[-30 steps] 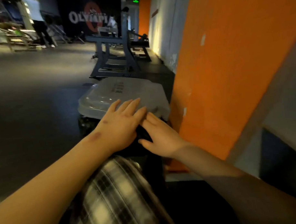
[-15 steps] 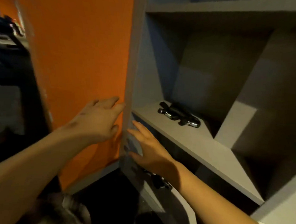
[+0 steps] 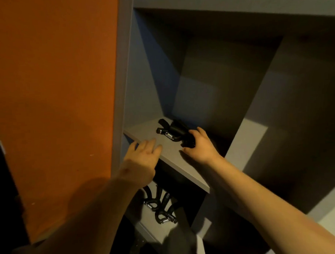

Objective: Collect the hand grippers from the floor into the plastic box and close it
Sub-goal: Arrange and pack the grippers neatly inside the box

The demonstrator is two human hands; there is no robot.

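Black hand grippers with steel springs (image 3: 171,131) lie in a small pile on a grey shelf (image 3: 169,155) inside a grey shelving unit. My right hand (image 3: 198,146) is curled around the right end of that pile, fingers closed on a black handle. My left hand (image 3: 143,158) hovers flat over the shelf's front edge, fingers apart, holding nothing. More hand grippers (image 3: 162,208) lie on the lower shelf beneath. The plastic box is out of view.
An orange panel (image 3: 57,102) stands to the left of the shelving unit. A grey upright (image 3: 121,81) divides it from the shelf bay. Another bay opens to the right (image 3: 258,142). The floor below is dark.
The view swung from the closed plastic box on the floor to the shelving unit. Both hands rose to the middle shelf, and my right hand closed on the hand grippers there.
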